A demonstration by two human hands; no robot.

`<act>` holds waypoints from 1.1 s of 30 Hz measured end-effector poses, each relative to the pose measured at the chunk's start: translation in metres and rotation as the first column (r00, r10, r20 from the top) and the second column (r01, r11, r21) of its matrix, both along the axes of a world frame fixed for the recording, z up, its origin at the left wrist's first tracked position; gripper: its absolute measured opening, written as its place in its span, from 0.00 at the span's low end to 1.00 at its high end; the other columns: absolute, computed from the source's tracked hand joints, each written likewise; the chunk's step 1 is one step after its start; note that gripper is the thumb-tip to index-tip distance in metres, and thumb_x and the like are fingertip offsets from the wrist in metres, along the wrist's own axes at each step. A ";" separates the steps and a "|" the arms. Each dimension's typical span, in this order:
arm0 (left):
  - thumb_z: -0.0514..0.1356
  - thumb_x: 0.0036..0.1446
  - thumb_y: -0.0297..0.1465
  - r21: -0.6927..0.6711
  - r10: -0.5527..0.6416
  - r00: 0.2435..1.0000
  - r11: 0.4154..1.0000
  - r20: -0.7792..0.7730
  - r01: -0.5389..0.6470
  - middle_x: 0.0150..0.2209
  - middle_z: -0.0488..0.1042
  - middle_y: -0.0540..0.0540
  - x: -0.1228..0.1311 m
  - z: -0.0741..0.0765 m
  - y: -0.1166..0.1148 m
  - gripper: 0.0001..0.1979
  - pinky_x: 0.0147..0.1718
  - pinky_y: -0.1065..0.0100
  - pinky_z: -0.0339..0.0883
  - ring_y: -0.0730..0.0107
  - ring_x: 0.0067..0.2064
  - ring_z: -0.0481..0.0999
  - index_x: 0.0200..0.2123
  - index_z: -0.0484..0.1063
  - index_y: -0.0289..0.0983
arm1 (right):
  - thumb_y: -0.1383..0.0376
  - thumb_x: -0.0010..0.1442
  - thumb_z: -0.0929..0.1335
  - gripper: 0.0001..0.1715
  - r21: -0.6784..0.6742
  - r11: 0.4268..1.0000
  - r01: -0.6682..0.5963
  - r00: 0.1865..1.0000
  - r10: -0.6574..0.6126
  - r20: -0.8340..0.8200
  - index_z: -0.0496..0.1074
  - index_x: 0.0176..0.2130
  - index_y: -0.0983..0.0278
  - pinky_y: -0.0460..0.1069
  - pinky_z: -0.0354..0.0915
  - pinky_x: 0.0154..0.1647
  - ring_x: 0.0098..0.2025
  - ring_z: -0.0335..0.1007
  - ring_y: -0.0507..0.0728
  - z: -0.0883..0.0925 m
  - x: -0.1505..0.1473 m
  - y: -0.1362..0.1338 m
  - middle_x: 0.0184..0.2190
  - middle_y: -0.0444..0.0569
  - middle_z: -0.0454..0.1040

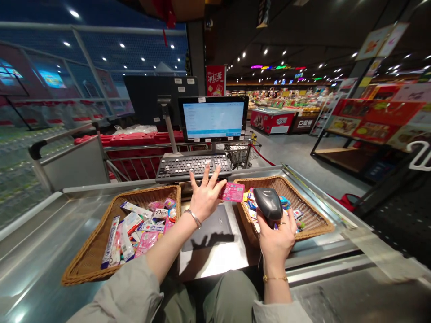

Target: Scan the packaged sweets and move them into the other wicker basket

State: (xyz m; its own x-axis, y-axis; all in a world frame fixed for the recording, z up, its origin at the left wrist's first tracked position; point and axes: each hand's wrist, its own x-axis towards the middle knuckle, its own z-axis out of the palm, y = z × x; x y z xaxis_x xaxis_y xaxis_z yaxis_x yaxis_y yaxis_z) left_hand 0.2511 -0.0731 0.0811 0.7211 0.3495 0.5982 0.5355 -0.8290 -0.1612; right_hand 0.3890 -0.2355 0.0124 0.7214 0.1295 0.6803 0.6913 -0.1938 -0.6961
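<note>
The left hand (206, 198) is positioned palm down at the front edge of the keyboard (193, 167). Three of its fingers are extended and spread wide over the keys; contact with the keys cannot be determined. On the thumb side, the same hand grips the left end of a pink packet (235, 192). The packet projects to the right, beyond the hand, and its right end reaches the near left corner area of the right basket (314, 222). The right hand (278, 237) is closed around a black scanner (268, 203), with the fingers curled at its underside; the full extent of the grip is hidden. The scanner is located above the right basket, which contains small wrapped items. The left basket (88, 256) contains further packets, including a white Dove packet (160, 213) and several long, narrow packs. Both baskets rest on a metal counter (30, 255), one on each side of a dark plate (208, 231). Shadows fall across the plate. A lit screen (215, 117) stands behind the keyboard. A bracelet (194, 219) is worn on the left wrist and a gold band (275, 279) on the right wrist.
</note>
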 end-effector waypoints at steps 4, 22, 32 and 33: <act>0.66 0.54 0.34 0.000 -0.031 1.000 1.000 -0.004 0.031 0.71 0.46 0.42 0.012 -0.001 -0.002 0.28 0.59 0.26 0.17 0.42 0.72 0.35 0.59 0.67 0.46 | 0.49 0.52 0.72 0.26 0.036 0.995 0.096 0.993 -0.093 -0.075 0.77 0.40 0.69 0.67 0.58 0.61 0.62 0.62 0.72 -0.001 0.009 -0.003 0.44 0.62 0.78; 0.57 0.62 0.33 -0.028 -0.109 0.994 0.994 0.017 0.109 0.72 0.44 0.46 0.094 -0.010 -0.026 0.32 0.61 0.26 0.21 0.48 0.72 0.35 0.68 0.52 0.51 | 0.44 0.49 0.72 0.32 0.091 0.960 0.263 0.956 -0.247 -0.159 0.78 0.34 0.72 0.66 0.63 0.59 0.58 0.67 0.73 -0.009 0.031 -0.016 0.40 0.67 0.78; 0.54 0.63 0.45 -0.066 -0.114 0.993 0.991 0.014 0.115 0.71 0.46 0.42 0.073 -0.022 -0.037 0.30 0.63 0.28 0.25 0.48 0.72 0.38 0.65 0.59 0.42 | 0.44 0.49 0.73 0.31 0.119 0.961 0.251 0.962 -0.234 -0.140 0.78 0.35 0.71 0.65 0.64 0.58 0.58 0.67 0.72 -0.010 0.023 -0.014 0.41 0.65 0.78; 0.53 0.63 0.46 -0.074 -0.105 0.994 0.992 0.018 0.106 0.71 0.46 0.42 0.068 -0.021 -0.036 0.30 0.63 0.28 0.26 0.48 0.72 0.38 0.65 0.59 0.42 | 0.44 0.50 0.73 0.31 0.114 0.964 0.241 0.965 -0.225 -0.136 0.78 0.35 0.71 0.65 0.64 0.58 0.58 0.67 0.72 -0.009 0.021 -0.014 0.42 0.65 0.78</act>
State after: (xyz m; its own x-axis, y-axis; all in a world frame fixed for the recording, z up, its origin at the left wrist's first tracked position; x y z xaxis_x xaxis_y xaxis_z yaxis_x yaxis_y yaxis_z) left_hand 0.3188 -0.1091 0.0598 0.7478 0.3160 0.5839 0.4464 -0.8903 -0.0899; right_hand 0.4104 -0.2494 0.0033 0.7990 -0.1342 0.5862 0.5469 -0.2432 -0.8011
